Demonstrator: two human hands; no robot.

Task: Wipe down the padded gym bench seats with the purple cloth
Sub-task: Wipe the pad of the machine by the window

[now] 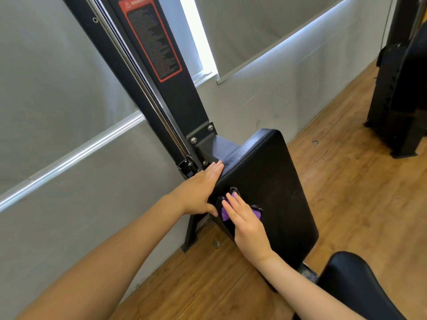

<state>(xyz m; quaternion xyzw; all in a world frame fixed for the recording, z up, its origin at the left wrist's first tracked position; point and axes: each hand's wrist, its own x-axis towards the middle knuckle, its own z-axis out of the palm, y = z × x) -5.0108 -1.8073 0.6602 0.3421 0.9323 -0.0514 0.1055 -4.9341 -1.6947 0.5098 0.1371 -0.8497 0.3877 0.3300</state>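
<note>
The right hand [246, 224] lies flat on the purple cloth [225, 212], fingers straight and close together, pressing it against the black pad [263, 181] near the pad's left edge — a flat palm spreads the pressure, so more of the cloth meets the vinyl on each pass. Only bits of the cloth show, peeping out on both sides of the fingers and past the fingertips; most of it is hidden under the hand. The left hand [199, 191] rests along the left side of the same pad, fingers straight and together along the edge, thumb tucked at the lower corner just beside the cloth. That looks like a bracing hold, steadying the pad, or the person's lean, while the other hand rubs. The pad is bolted to a tilted black upright [175, 93] that carries a red-bordered warning label [151, 40]. By count: two hands, one cloth, and two padded surfaces in view — the long pad under the hands and a second rounded seat [360, 280] at the lower right, which the cloth is not touching. Another dark machine [397, 88] stands well apart on the wooden floor [346, 181].
</note>
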